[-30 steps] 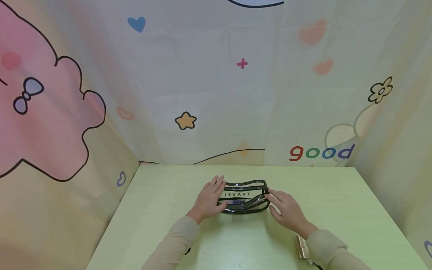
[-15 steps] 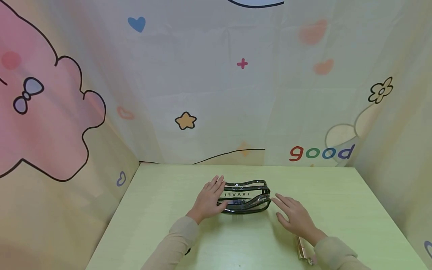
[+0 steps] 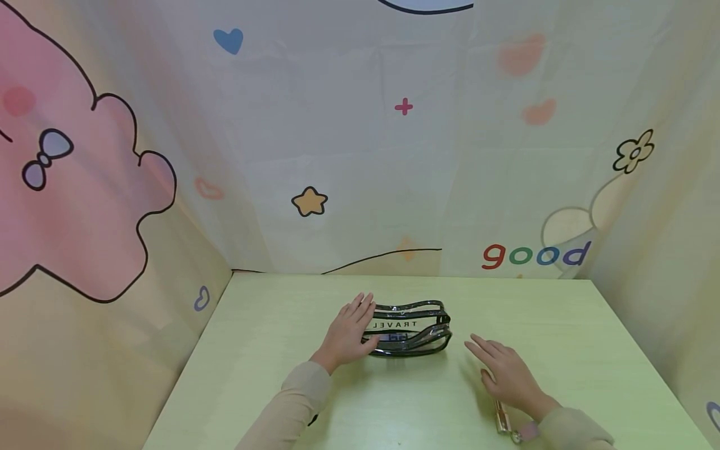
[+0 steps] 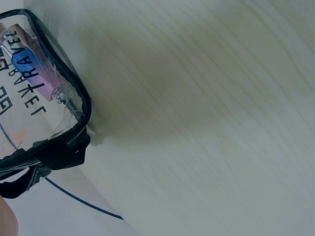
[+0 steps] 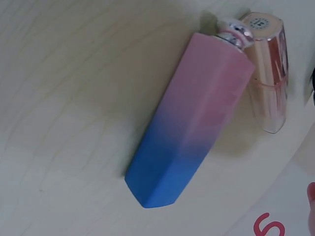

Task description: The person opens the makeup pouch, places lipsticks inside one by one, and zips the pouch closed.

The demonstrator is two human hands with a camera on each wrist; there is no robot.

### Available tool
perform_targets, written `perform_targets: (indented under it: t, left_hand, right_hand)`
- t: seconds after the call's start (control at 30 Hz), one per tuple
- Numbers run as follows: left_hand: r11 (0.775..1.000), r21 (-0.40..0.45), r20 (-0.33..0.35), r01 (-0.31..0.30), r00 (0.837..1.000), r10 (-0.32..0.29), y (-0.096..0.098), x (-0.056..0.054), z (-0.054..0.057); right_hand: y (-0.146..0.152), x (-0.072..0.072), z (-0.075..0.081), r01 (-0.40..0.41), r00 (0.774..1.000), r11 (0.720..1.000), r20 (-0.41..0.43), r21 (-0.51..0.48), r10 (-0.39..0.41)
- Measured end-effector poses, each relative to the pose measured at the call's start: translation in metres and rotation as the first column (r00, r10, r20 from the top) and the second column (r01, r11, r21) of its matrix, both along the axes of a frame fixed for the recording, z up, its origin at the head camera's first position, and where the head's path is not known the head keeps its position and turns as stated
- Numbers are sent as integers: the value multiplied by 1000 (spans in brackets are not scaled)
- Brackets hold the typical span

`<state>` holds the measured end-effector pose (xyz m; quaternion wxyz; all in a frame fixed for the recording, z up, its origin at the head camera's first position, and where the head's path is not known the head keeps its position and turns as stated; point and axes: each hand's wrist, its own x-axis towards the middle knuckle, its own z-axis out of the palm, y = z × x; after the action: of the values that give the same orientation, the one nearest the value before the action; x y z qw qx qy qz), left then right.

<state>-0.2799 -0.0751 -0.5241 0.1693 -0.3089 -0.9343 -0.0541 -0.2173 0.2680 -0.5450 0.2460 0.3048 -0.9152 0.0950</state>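
Standing on the table (image 3: 405,403), the pouch (image 3: 400,325) lies in front of the person, set back from the near edge, with the left hand (image 3: 347,331) touching and covering one end. That hand's fingers are nearly straight, thumb apart from them. The right hand (image 3: 510,374) hangs well apart from the pouch, fingers extended, holding nothing. Below it, the right hand and sleeve (image 3: 574,431) partly hide a gold tube (image 3: 502,419) and a pink-and-blue bottle (image 5: 189,123); from the right wrist these lie side by side, the bottle's silvery end by the tube's top. Something black (image 3: 312,420) peeks out beside the left sleeve (image 3: 284,409), too hidden to tell. Behind rises a printed cloth (image 3: 349,144).

The pouch is clear with black trim; through its wall shows a pink-and-blue item (image 4: 32,69) with a silvery end.

TRAVEL is printed on the pouch, reversed in the head view; larger outlined letters are cut off. The tube's round label is too small to read. The cloth says "good" in coloured letters.
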Motion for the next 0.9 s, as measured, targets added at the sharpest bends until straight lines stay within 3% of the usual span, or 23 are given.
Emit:
perform_targets:
  t: [0.37, 0.67, 0.9]
  left_hand:
    - [1000, 2, -2, -6, 1000, 6, 0, 0, 0]
    - [1000, 3, -8, -11, 1000, 11, 1, 0, -1]
    - [1000, -7, -10, -10, 1000, 10, 1, 1, 0]
  right_hand:
    - [15, 8, -14, 33, 997, 997, 60, 73, -38]
    - [23, 17, -19, 60, 984, 994, 161, 89, -74]
    - [28, 23, -19, 50, 985, 993, 157, 111, -67]
